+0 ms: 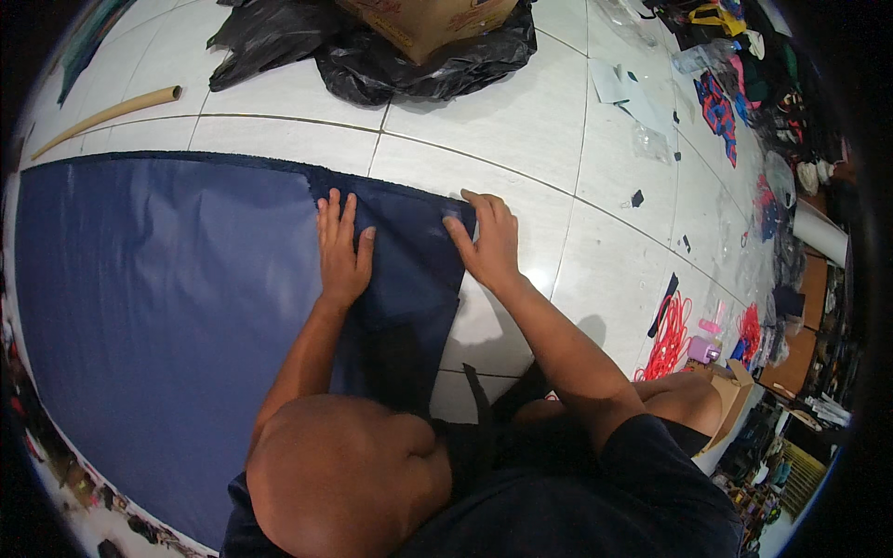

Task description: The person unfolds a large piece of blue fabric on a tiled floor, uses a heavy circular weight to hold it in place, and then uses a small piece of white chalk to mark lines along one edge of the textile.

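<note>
A large sheet of navy blue fabric [167, 298] lies spread across the tiled floor, from the far left to the middle. Its right part shows a darker strip [409, 242], with a ragged line between the two shades. My left hand [344, 256] rests flat on the fabric close to its far edge, fingers stretched and thumb apart. At the far right corner is my right hand [493, 242], its thumb on the cloth and its fingers along the edge. The thumb and fingers of that hand are spread apart. Both forearms reach forward from my body.
Beyond the fabric, a cardboard box [428, 23] sits on black plastic bags [372, 70]. A cardboard tube [112, 119] lies at the far left. On the right are tangled red cord [672, 339], a pink case [703, 350], fabric scraps [637, 198] and piled clutter along the wall.
</note>
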A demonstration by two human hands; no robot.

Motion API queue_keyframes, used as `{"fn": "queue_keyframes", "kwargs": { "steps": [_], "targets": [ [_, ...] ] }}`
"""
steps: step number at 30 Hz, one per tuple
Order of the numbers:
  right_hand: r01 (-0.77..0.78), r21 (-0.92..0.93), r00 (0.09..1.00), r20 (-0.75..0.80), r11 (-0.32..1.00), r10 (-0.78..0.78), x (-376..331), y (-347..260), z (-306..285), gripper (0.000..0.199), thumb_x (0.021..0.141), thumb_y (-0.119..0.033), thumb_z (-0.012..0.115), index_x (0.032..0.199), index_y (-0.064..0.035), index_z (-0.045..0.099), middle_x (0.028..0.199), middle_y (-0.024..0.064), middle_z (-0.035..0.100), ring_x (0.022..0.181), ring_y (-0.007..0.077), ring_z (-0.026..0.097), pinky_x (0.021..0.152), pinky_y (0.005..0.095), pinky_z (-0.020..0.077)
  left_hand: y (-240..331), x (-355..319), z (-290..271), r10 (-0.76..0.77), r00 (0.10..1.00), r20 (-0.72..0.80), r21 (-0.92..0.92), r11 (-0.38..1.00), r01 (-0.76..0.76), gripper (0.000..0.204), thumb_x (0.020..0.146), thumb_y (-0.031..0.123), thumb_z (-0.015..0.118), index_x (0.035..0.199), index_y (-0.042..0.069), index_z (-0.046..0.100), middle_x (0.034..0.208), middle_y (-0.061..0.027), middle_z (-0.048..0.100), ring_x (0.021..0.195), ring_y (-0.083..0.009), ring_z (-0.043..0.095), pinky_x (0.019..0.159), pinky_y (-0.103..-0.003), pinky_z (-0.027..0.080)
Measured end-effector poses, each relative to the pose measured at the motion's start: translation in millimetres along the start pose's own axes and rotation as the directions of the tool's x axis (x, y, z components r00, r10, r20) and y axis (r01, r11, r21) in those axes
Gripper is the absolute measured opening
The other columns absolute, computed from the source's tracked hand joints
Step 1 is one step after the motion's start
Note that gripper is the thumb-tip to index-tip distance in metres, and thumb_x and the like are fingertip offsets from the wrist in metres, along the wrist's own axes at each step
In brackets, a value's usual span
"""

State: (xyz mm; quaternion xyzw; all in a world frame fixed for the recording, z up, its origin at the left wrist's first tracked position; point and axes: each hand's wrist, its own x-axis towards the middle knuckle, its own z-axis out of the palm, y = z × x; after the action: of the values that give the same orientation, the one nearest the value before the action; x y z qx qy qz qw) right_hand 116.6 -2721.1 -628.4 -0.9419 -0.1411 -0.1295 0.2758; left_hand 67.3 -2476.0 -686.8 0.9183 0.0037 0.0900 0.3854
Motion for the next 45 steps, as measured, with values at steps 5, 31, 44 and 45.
{"fn": "queue_keyframes", "kwargs": {
  "steps": [5,31,44,45],
  "targets": [
    [0.274,0.150,0.858,0.408,0.950,-0.312,-15,-25,1,0.039,0.083,-0.047,0.077,0.097,-0.0104,0.072,0.093,0.0052,0.067,0.088,0.0245,0.060,0.077,0.0398,0.0382,1,2,1,-0.006,1.000,0.004,-0.007,1.000,0.006,0.055,0.106,0.031,0.047,0.153,0.003,0.040,0.164,-0.0244,0.021,0.152,-0.0479,0.013,0.122,-0.056,0.012],
    [0.265,0.145,0.883,0.361,0.953,-0.300,-22,-25,13,0.025,0.081,-0.038,0.078,0.092,-0.0163,0.074,0.096,-0.0005,0.064,0.094,0.0220,0.054,0.081,0.0418,0.0368,-3,0,-2,0.005,1.000,-0.003,0.017,1.000,-0.005,0.053,0.106,0.029,0.046,0.151,0.003,0.042,0.164,-0.0243,0.024,0.151,-0.0484,0.017,0.122,-0.054,0.015],
    [0.116,0.186,0.955,0.250,0.976,-0.162,15,-19,-10,0.048,0.086,-0.044,0.075,0.113,-0.0068,0.062,0.106,0.0139,0.063,0.104,0.0327,0.058,0.090,0.0466,0.0391,-3,-1,-1,-0.019,1.000,-0.002,0.024,1.000,0.019,0.053,0.104,0.027,0.049,0.151,0.003,0.042,0.163,-0.0246,0.026,0.151,-0.0477,0.017,0.123,-0.054,0.013],
    [0.155,0.162,0.908,0.366,0.975,-0.205,8,-25,-7,0.044,0.085,-0.043,0.076,0.109,-0.0075,0.064,0.102,0.0114,0.064,0.100,0.0307,0.060,0.088,0.0447,0.0397,-2,0,-1,-0.017,1.000,0.001,0.016,1.000,0.017,0.053,0.104,0.027,0.049,0.151,0.003,0.042,0.163,-0.0244,0.026,0.151,-0.0475,0.017,0.123,-0.054,0.013]
  ]
}}
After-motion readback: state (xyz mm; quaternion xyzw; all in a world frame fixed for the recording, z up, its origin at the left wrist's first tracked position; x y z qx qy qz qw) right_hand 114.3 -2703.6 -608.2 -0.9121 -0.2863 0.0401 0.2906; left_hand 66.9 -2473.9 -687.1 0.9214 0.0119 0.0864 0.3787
